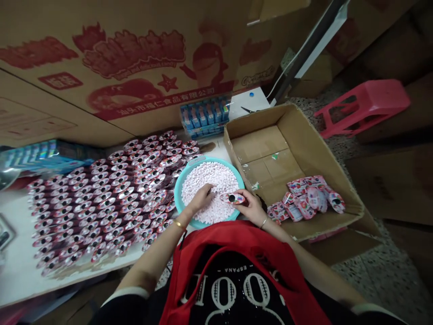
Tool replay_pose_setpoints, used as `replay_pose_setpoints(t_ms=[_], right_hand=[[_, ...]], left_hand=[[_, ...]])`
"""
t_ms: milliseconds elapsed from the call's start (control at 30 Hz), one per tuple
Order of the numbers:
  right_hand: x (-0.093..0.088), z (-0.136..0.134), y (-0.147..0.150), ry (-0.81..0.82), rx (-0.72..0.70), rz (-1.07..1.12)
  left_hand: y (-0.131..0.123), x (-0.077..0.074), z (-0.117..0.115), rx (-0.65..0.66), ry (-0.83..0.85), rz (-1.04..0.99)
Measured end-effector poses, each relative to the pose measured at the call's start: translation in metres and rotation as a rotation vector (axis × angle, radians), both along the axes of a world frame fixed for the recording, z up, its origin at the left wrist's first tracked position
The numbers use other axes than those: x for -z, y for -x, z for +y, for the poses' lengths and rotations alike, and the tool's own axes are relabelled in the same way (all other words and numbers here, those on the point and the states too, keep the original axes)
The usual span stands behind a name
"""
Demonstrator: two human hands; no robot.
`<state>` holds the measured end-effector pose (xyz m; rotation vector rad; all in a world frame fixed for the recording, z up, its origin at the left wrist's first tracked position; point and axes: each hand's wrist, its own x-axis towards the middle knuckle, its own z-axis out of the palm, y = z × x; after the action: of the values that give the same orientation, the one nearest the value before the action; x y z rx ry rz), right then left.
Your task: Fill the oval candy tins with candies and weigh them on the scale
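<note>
My right hand (251, 206) is closed on a small red-and-white candy packet (232, 198). The packet's round dark opening faces up, over the right part of a turquoise basin (178, 198). Pale pink candies (219, 174) fill the basin. Among them rests my left hand (203, 197), its fingers curled together and the tips partly hidden by candies. To the left, many similar packets (118, 194) stand upright in close rows on the white table (16, 266), their dark openings upward.
An open cardboard box (284, 153) at right holds several packets (307, 201). Behind the basin are blue packages (204, 117) and scissors (248, 109) on a white surface. More blue boxes (50, 155) lie at left. Large printed cartons (135, 58) form the back; a pink stool (375, 106) stands right.
</note>
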<state>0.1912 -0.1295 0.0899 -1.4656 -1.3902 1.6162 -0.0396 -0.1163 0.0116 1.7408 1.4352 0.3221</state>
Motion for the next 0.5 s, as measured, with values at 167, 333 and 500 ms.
replay_pose_setpoints(t_ms=[167,333,500], right_hand=[[0.019,0.005,0.014,-0.174,-0.035,-0.151],[0.035,0.018,0.029,-0.248,-0.047,-0.193],[0.038,0.019,0.036,-0.311,-0.100,-0.193]], left_hand=[[0.047,-0.049,0.002,0.060,-0.047,-0.048],[0.061,-0.096,0.008,0.239,-0.074,0.065],[0.031,-0.130,0.015,0.353,-0.052,0.453]])
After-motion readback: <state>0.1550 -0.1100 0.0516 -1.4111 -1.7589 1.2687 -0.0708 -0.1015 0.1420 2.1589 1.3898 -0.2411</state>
